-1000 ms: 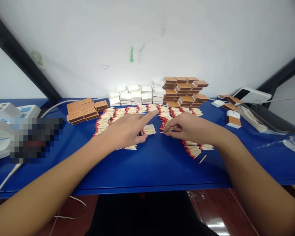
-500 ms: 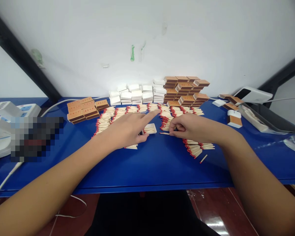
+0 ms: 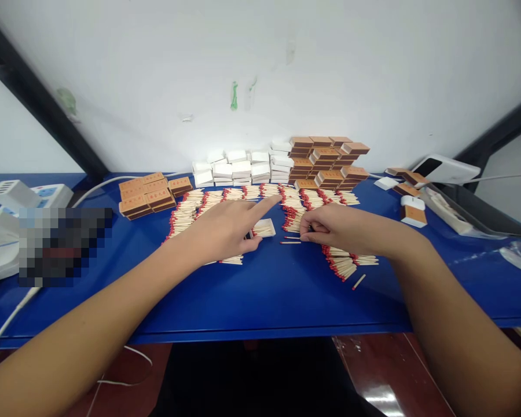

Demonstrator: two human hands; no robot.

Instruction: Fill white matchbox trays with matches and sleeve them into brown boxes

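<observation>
Right hand [image 3: 330,225]: thumb and forefinger tips together at the plain end of the farther match [image 3: 292,237], by appearance pinching it. Left hand [image 3: 223,226]: forefinger stretched toward 2 o'clock, thumb apart from it, the hand just beside or around the white tray [image 3: 272,228]; whether it clamps the tray cannot be told.

Item, farther match: on or just over the blue tabletop [image 3: 260,307], at 9 o'clock of the right fingertips; long axis along the 9–3 line, red head to 9.

Item, nearer match [image 3: 290,242]: just beside it at 6 o'clock, near parallel, head likewise to 9, the plain end close to the fingertips.

Step in hand, as judged: single matches being handled one at a time. Next move would call for a light pinch at the plain end and care not to roll the neighbour.

Item, white tray: at 9 o'clock of both matches, long axis near 9–3, partly hidden by the left hand; matches inside it.

Item, match rows [image 3: 293,220]: at 12 o'clock of the farther match, heads mostly toward 9.

Item, stray match [image 3: 359,282]: at 5 o'clock of the right hand, head to 8, plain end to 2.

Outermost: stacked white trays [image 3: 242,168] at 11; stacked brown boxes [image 3: 325,162] at 12.
</observation>
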